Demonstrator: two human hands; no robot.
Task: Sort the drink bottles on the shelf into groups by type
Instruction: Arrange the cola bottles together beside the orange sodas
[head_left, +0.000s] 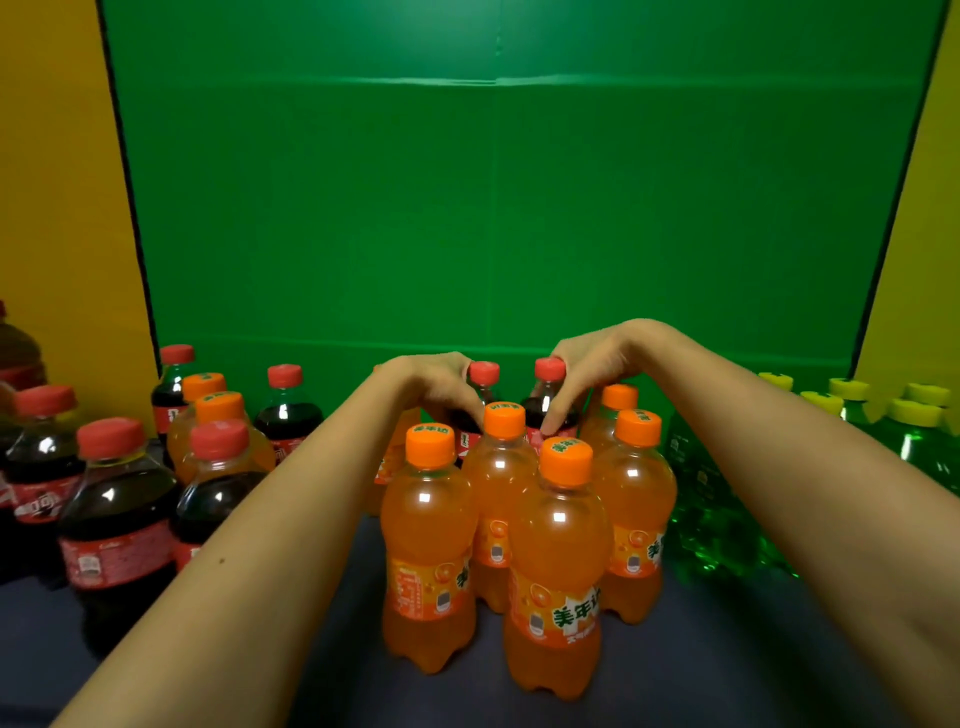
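1. Two colas are gripped just behind the orange cluster (558, 545). The left cola (484, 374) is clasped at its shoulder by the left hand (441, 384), and the right cola (549, 370) is pinched below the cap by the right hand (587, 374).
2. Both are judged full, stiff and smooth-walled, so the neck is best held.
3. The cola group (117, 519) is seen left of the cluster, and green bottles (914, 447) to its right.

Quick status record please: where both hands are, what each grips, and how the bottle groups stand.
left hand: curled at back row beside a red-capped cola bottle; grip unclear
right hand: grips second cola bottle
orange bottles: clustered centre front
green bottles: far right
cola group: left, with two orange-capped strays
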